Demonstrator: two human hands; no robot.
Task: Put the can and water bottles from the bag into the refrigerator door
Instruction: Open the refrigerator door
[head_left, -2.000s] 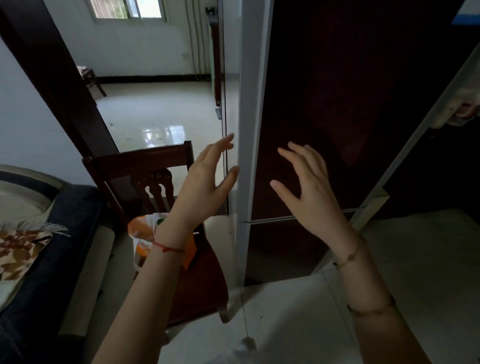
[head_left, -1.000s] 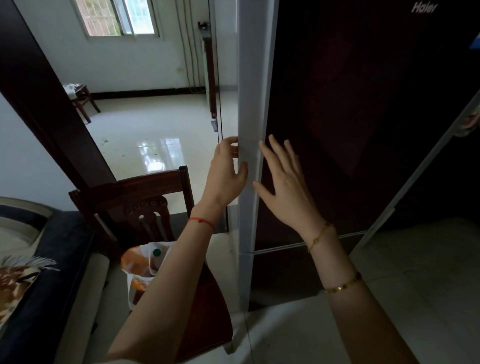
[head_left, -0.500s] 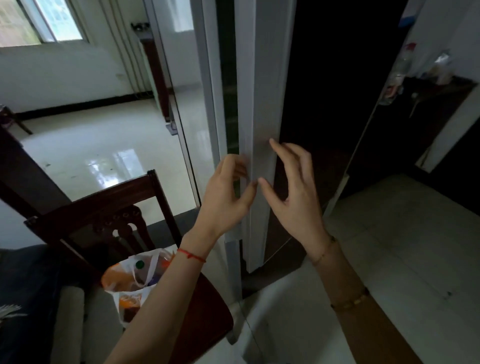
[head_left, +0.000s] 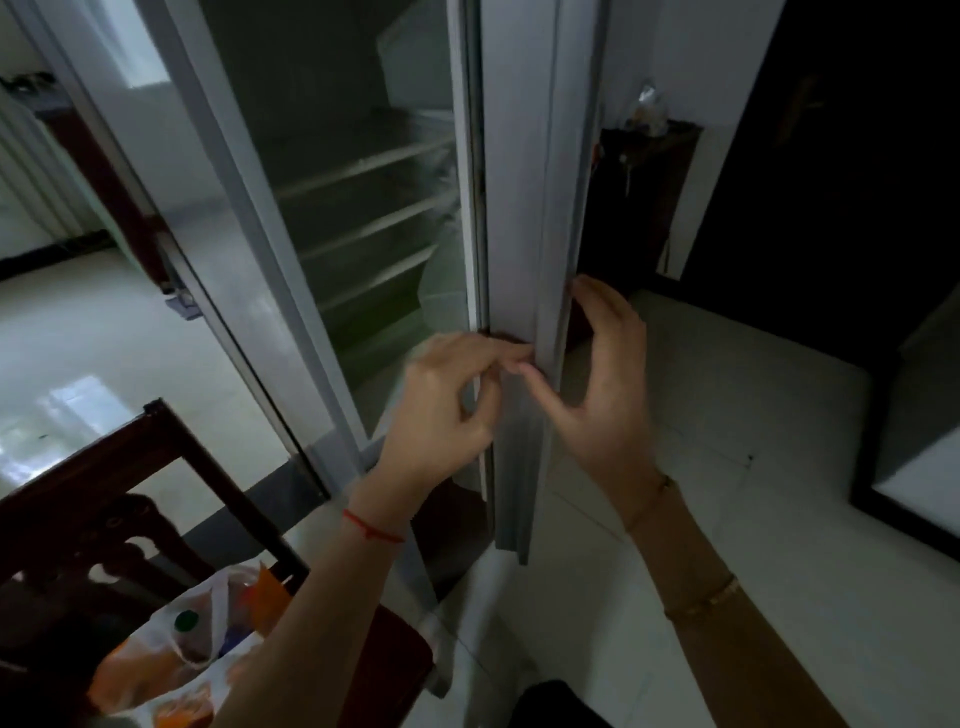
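The refrigerator door (head_left: 524, 218) stands edge-on to me in the middle, swung partly out. My left hand (head_left: 447, 410) curls around its inner edge and my right hand (head_left: 602, 384) holds its outer edge. Left of the door the refrigerator interior (head_left: 363, 197) shows several bare white shelves. An orange and white plastic bag (head_left: 176, 660) sits on a dark wooden chair (head_left: 104, 499) at the lower left, with a green bottle cap (head_left: 186, 620) showing at its mouth. The can and the bottles' bodies are hidden inside the bag.
A grey frame post (head_left: 234, 218) rises left of the refrigerator, with a bright tiled room (head_left: 62, 338) behind it. A dark cabinet (head_left: 644, 187) with small items on top stands right of the door. Pale floor tiles (head_left: 753, 493) spread to the right.
The refrigerator door has swung out from shut to partly ajar, exposing the shelves. Both hands came from the door's front onto its edge, and my view has turned left and nearer.
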